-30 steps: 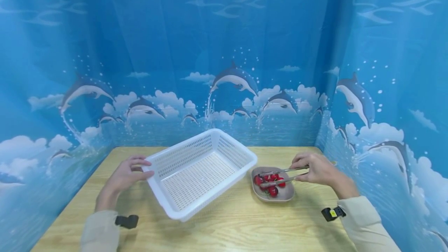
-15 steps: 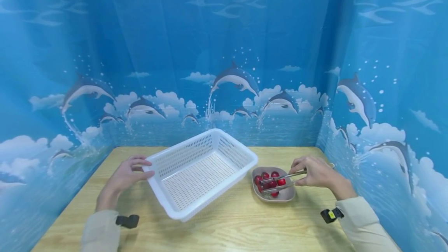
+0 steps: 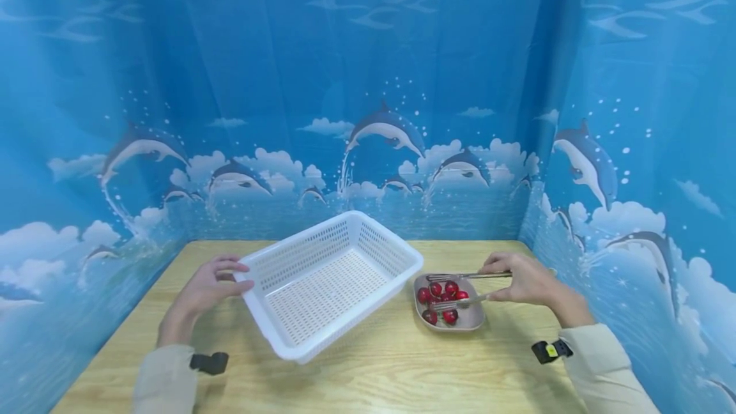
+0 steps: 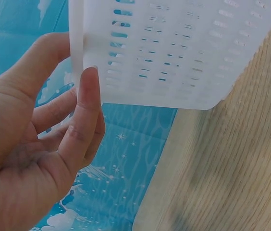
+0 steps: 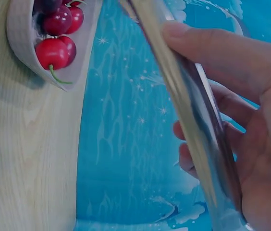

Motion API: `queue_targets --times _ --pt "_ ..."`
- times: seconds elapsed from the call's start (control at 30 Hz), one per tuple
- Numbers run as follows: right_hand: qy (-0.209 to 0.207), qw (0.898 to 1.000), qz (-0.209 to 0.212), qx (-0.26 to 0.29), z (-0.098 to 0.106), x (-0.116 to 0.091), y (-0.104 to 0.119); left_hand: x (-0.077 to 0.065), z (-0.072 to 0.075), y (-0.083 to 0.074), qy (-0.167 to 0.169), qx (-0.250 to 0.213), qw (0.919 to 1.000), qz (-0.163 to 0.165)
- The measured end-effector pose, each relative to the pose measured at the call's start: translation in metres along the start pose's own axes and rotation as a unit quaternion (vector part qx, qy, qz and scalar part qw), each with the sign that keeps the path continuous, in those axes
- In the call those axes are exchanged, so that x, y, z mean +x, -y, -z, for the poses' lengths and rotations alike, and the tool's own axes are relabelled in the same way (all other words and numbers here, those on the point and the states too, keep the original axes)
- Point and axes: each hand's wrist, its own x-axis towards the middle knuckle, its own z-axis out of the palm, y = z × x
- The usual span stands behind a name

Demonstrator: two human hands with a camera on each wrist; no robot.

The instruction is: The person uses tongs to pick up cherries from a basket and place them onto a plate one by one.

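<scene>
My left hand (image 3: 208, 285) pinches the left end rim of a white perforated plastic basket (image 3: 324, 296). In the left wrist view, the thumb and fingers lie on either side of that rim (image 4: 76, 43), and the basket looks tilted. My right hand (image 3: 526, 281) holds metal tongs (image 3: 460, 303) with their arms spread apart. The tong tips are over a small beige bowl (image 3: 475, 317) of red cherries (image 3: 450, 316), with nothing seen between them. Close up in the right wrist view, the thumb presses along the tongs' handle (image 5: 186, 103); the tips are out of that view.
Both things are on or over a light wood-grain table (image 3: 374, 372). A blue curtain (image 3: 287, 82) printed with dolphins surrounds it at the back and sides. The bowl stands just right of the basket's right corner.
The tongs have closed partly over the cherries, then spread wide again, and the right hand has shifted slightly right. Some cherries have shifted in the bowl. Left hand and basket stay put.
</scene>
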Motion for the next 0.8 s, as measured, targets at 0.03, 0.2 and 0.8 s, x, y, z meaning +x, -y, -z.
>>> queue_targets --times 0.03,0.2,0.8 --pt "-0.01 1.0 -0.009 -0.001 0.001 -0.001 -0.001 0.0 0.0 0.0 0.002 -0.003 1.0 -0.005" --pt "-0.069 0.997 -0.04 -0.002 0.001 -0.006 -0.009 -0.001 0.002 0.0 0.008 -0.014 0.9995 -0.025" --pt "-0.114 0.974 -0.192 -0.043 -0.035 -0.004 -0.064 -0.001 0.001 0.001 0.012 -0.004 0.9996 -0.026"
